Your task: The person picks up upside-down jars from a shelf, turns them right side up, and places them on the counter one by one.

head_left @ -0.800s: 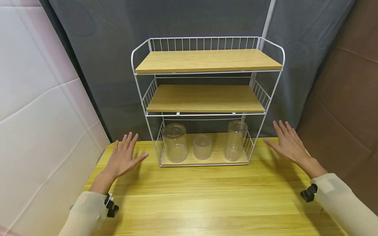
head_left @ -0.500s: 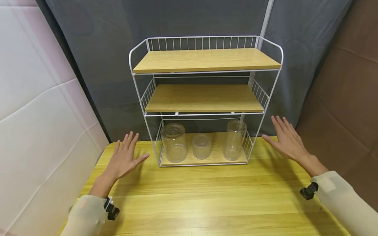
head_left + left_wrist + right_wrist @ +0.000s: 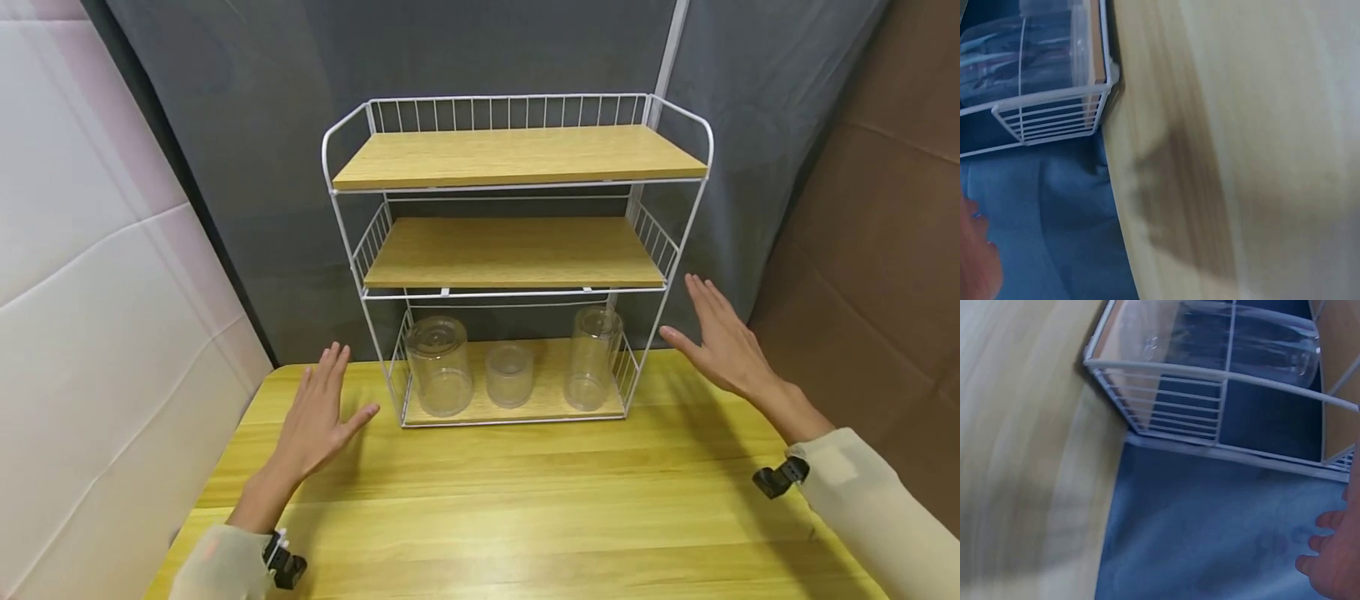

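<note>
My left hand (image 3: 311, 425) is held over the table at the left of a white wire rack (image 3: 513, 293), fingers straight and thumb spread toward it. My right hand (image 3: 723, 346) is raised at the rack's right side, fingers straight, thumb pointing at the frame. Neither hand holds anything. On the rack's bottom shelf stand a wide clear glass (image 3: 440, 371), a short clear glass (image 3: 509, 379) and a tall clear glass (image 3: 594, 362). In the right wrist view the tall glass (image 3: 1272, 347) shows through the side wires. The wide glass (image 3: 1022, 59) appears in the left wrist view.
The rack has a wooden top shelf (image 3: 517, 154) and a middle shelf (image 3: 517, 250) above the glasses. It stands at the back of a wooden table (image 3: 480, 517). Behind hangs a grey cloth (image 3: 255, 125); a white panel (image 3: 97, 275) and a brown panel (image 3: 862, 250) flank the table.
My right hand has risen slightly and moved a little closer to the rack's right side. My left hand stays at the left, its fingers now closer together. The head view has shifted slightly.
</note>
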`<action>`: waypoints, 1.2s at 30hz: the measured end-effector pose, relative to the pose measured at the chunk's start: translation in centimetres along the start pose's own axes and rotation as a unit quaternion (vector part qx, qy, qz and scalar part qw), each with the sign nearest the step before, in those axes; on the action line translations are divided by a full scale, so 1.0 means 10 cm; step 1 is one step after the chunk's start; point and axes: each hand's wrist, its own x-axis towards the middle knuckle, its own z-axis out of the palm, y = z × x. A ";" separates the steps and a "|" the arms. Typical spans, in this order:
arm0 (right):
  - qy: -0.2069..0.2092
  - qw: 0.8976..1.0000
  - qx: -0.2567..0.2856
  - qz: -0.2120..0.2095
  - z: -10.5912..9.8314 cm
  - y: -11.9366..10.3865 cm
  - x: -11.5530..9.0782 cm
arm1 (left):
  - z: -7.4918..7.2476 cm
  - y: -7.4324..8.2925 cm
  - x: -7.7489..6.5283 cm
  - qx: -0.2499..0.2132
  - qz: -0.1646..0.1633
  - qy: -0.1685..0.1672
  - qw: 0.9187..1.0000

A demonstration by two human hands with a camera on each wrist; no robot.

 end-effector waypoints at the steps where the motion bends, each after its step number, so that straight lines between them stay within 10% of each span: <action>1: 0.003 1.000 0.003 0.000 -0.01 -0.03 0.02 | 0.02 0.01 -0.01 -0.003 0.006 0.016 1.000; 18: 0.045 0.997 0.055 -0.028 -0.22 -0.34 0.26 | 0.11 0.40 0.02 -0.049 0.122 0.236 0.963; 25: 0.058 0.993 0.093 -0.031 -0.22 -0.43 0.37 | 0.20 0.60 0.04 -0.053 0.186 0.250 0.949; 36: 0.069 0.976 0.208 -0.020 -0.21 -0.48 0.50 | 0.39 0.86 0.13 -0.076 0.134 0.202 0.967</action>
